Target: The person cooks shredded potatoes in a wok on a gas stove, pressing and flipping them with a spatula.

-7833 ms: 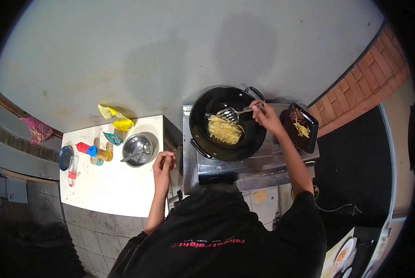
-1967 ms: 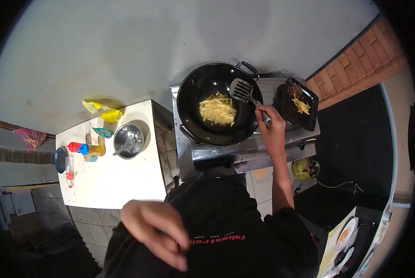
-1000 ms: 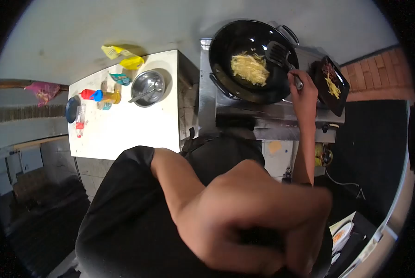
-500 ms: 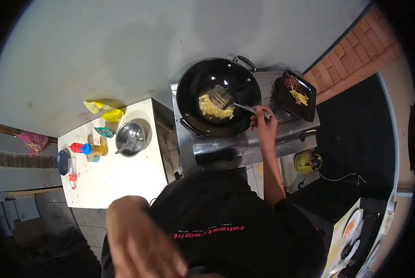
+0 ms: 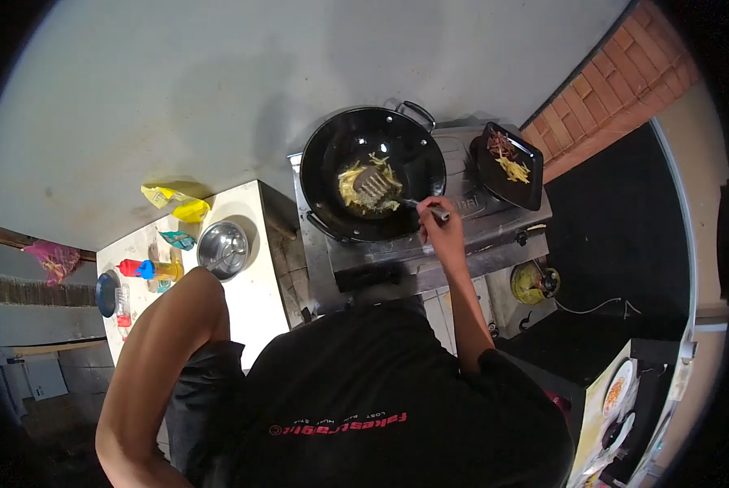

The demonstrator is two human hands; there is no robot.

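My right hand [image 5: 441,221] is closed around the handle of a slotted metal spatula [image 5: 372,187]. The spatula's blade rests among pale yellow strips of food [image 5: 349,185] in the bottom of a black wok [image 5: 417,154]. What looks like shiny, bubbling oil surrounds the strips. The wok sits on a steel gas stove [image 5: 494,228], one loop handle towards the wall and one towards me. My left arm is bent at the left, its elbow over the white table; the left hand itself is outside the picture.
Right of the wok, a black tray [image 5: 533,167] holds yellow and dark reddish strips. The white table [image 5: 258,297] carries a steel bowl [image 5: 211,254] with a spoon, yellow packaging [image 5: 189,210] and several bottles. A greenish gas cylinder [image 5: 528,285] stands below the stove's right side.
The spatula blade has gone down into the strips, which are now more spread out. My left hand, blurred in front of my body before, has left the picture; its elbow has come up.
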